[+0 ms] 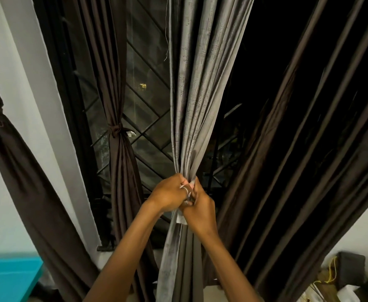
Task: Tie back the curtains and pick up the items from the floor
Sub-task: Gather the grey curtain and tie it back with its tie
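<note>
A grey curtain (197, 88) hangs in front of the window, gathered into a narrow bunch at waist height. My left hand (167, 194) grips the bunch from the left, a ring on one finger. My right hand (200, 211) grips it just below and to the right, pinching a pale strip of tie-back (182, 219) that wraps the bunch. A dark brown curtain (304, 149) hangs loose to the right. Another brown curtain (118, 149) on the left is tied with a knot (115, 128). A third brown curtain (15, 162) at far left is also tied.
A barred window (148, 88) shows darkness outside. A white wall strip (37, 105) stands between the left curtains. A turquoise surface (9, 277) sits at lower left. Boxes, bags and papers (339, 280) lie piled at lower right.
</note>
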